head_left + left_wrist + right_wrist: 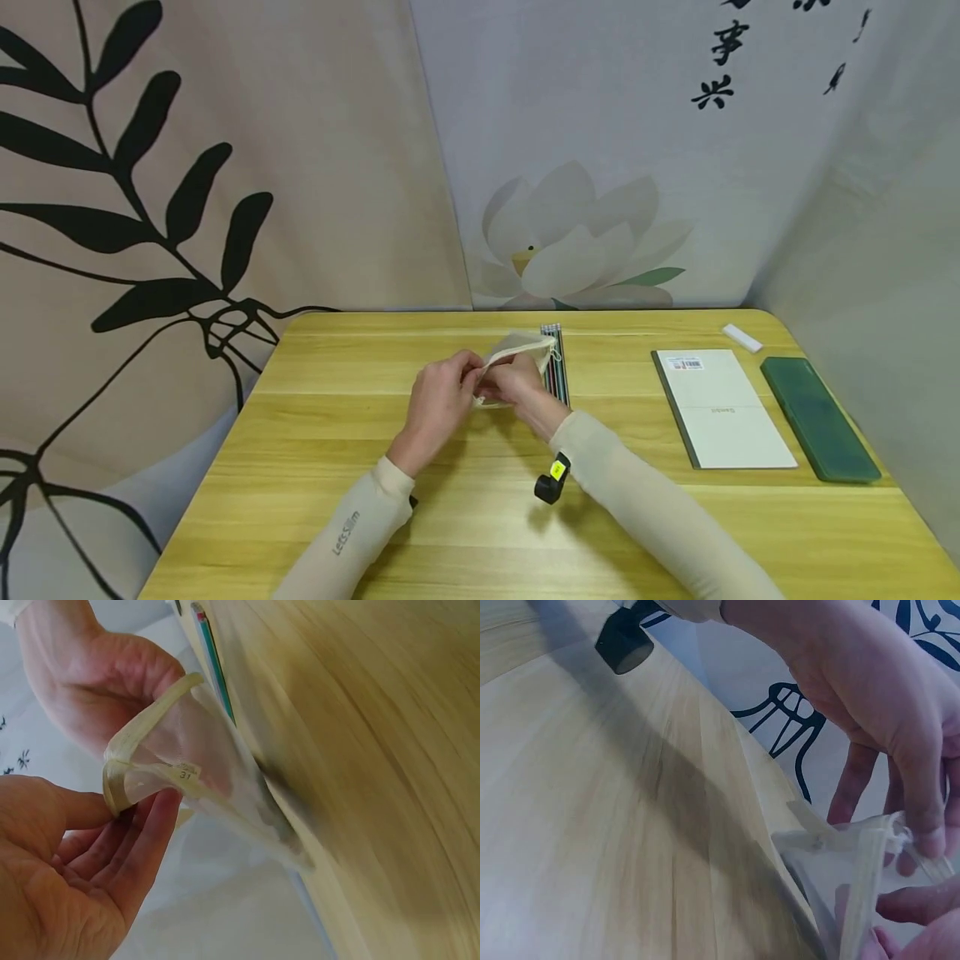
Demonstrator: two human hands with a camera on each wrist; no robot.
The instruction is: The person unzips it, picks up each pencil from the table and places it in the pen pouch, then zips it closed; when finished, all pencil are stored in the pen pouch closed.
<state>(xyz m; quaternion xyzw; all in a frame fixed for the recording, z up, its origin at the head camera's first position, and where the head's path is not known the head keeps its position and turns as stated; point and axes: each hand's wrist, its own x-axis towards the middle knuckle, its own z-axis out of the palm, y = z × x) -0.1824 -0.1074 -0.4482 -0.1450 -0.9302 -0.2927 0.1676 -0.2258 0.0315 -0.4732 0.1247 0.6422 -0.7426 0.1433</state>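
Note:
A pale translucent drawstring pouch (pixel 517 343) is held above the table, its mouth spread apart. My left hand (pixel 441 400) pinches the pouch's rim between thumb and fingers; the left wrist view shows this left hand (pixel 67 862) close up, beside a small tag reading 31. My right hand (pixel 521 385) reaches into the mouth, and its extended fingers show faintly through the thin fabric. In the right wrist view the left hand (pixel 885 712) comes from above, while part of the right hand (pixel 922 907) shows at the lower right. Whether the pouch holds anything is hidden.
Several dark striped pencils (pixel 555 367) lie side by side just behind the right hand. To the right are a white notebook (pixel 727 412), a dark green case (pixel 821 421) and a white eraser-like block (pixel 742 337). Fabric walls stand behind the wooden table (pixel 480 533).

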